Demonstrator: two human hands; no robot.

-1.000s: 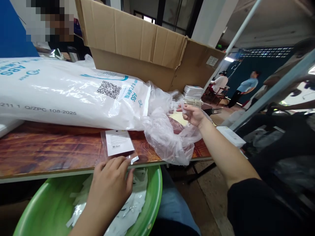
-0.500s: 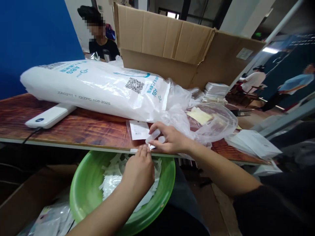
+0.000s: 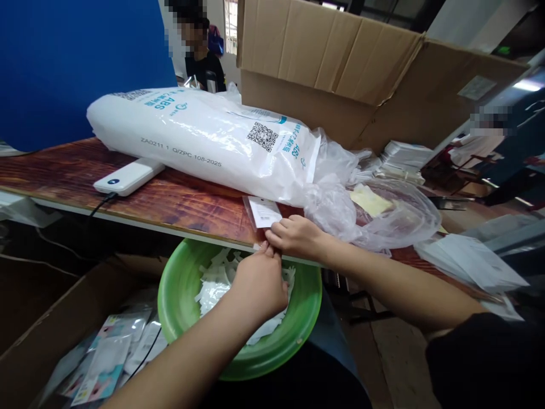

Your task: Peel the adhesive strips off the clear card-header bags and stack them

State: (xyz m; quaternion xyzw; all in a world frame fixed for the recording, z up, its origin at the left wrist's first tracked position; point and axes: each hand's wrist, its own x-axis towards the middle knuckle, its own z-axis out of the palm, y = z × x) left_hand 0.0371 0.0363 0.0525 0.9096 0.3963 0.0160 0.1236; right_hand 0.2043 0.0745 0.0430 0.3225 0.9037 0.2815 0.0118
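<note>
My left hand point(image 3: 261, 281) is at the table's front edge, above the rim of a green basin point(image 3: 179, 318). Its fingers are closed, and whatever they grip is hidden. My right hand point(image 3: 298, 236) rests on the edge beside it, fingers curled down and touching the left fingertips; I cannot make out what is in it. Just behind the hands, a clear plastic packet with a white printed card point(image 3: 264, 212) lies on the wooden table point(image 3: 187, 207). White strips and scraps point(image 3: 217, 287) fill the basin under my left hand.
A large white ABS sack point(image 3: 204, 142) lies across the table before a cardboard box point(image 3: 323, 51). A white corded device point(image 3: 130, 176) sits at left. Clear bags point(image 3: 395, 227) and white cards point(image 3: 472, 258) are at right. Below left, a carton holds packets point(image 3: 106, 358). A person point(image 3: 202, 68) is behind.
The view has shifted, so the scene sits further right. My right hand has turned over and closed down at the edge; the small translucent white pieces in its fingers are now out of sight.
</note>
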